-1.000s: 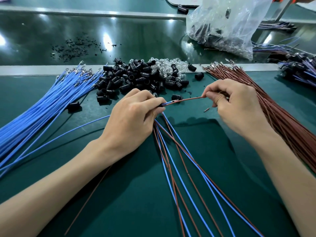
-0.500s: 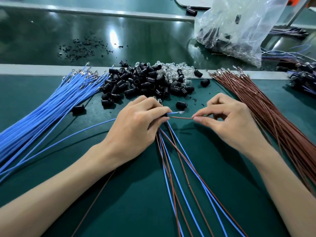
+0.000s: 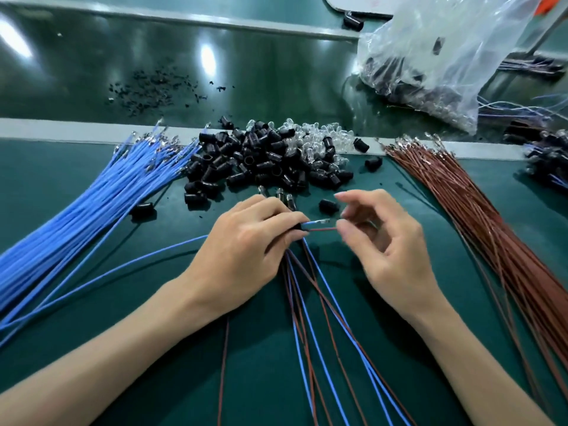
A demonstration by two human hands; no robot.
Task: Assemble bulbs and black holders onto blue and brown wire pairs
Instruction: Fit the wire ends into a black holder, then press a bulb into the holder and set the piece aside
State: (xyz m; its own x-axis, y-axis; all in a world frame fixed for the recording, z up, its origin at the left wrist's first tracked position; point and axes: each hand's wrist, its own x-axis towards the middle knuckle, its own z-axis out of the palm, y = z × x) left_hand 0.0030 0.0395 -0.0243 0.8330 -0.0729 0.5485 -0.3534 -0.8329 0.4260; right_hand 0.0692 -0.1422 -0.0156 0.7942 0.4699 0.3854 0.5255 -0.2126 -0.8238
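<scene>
On the worktop, the left hand is pinching a blue wire and a brown wire whose free ends are pointing right — straight at the right hand, hovering loosely curled at the brown tip, grip unclear.

Two hands, one plastic bag

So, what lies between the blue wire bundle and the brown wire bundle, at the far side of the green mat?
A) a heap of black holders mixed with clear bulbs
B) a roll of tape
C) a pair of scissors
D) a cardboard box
A: the heap of black holders, with clear bulbs mixed in, sits between the blue wire bundle and the brown wire bundle.
</scene>
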